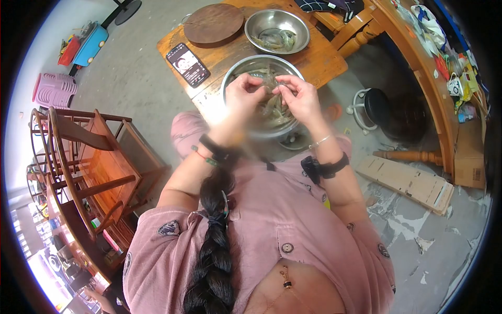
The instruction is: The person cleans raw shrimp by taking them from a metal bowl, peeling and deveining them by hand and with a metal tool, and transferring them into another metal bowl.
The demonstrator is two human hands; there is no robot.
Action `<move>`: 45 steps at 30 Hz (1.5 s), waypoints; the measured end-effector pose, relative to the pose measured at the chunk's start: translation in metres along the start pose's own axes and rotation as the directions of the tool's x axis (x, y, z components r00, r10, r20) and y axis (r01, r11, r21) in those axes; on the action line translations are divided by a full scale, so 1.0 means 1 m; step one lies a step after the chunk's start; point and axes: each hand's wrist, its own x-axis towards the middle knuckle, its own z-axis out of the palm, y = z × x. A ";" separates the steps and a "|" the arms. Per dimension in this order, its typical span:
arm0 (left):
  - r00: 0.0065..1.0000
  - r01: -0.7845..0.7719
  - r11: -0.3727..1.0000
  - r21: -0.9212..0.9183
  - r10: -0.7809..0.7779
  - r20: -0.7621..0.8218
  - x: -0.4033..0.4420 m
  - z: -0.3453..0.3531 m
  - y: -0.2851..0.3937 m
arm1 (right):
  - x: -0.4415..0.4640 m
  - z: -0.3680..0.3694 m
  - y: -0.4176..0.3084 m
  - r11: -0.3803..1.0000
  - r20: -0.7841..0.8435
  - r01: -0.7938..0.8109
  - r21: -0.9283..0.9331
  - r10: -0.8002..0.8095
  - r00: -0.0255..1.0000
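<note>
My left hand [244, 97] and my right hand [300, 98] meet over a large metal bowl [291, 65], thumbs and fingers pinched together. Between the fingertips is a greyish raw shrimp [270, 83], mostly covered by the fingers. More raw shrimp [280, 116] lie in the bowl beneath, partly hidden by my hands. Beyond it on the small wooden table [324, 65] stands a second metal bowl [252, 21], also with shrimp [280, 40] in it.
A phone [188, 65] with its screen lit lies left of the large bowl. A round wooden chopping board [213, 25] rests at the table's far side. Wooden chairs [99, 152] stand to the left. Right of me are a round stool [374, 107] and a flat cardboard box [408, 183].
</note>
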 end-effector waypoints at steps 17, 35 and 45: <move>0.999 0.053 0.989 -0.138 -0.053 0.003 0.002 -0.005 0.000 | -0.009 0.005 -0.023 0.900 0.043 0.124 -0.418 -0.117 0.992; 0.977 0.198 0.893 -0.404 -0.149 0.152 0.002 -0.008 0.011 | -0.006 0.010 -0.016 0.910 0.009 0.186 -0.370 -0.197 0.980; 0.955 0.268 0.891 -0.367 -0.198 0.219 0.007 -0.015 0.010 | -0.001 0.002 -0.009 0.983 -0.077 0.055 -0.178 -0.070 0.995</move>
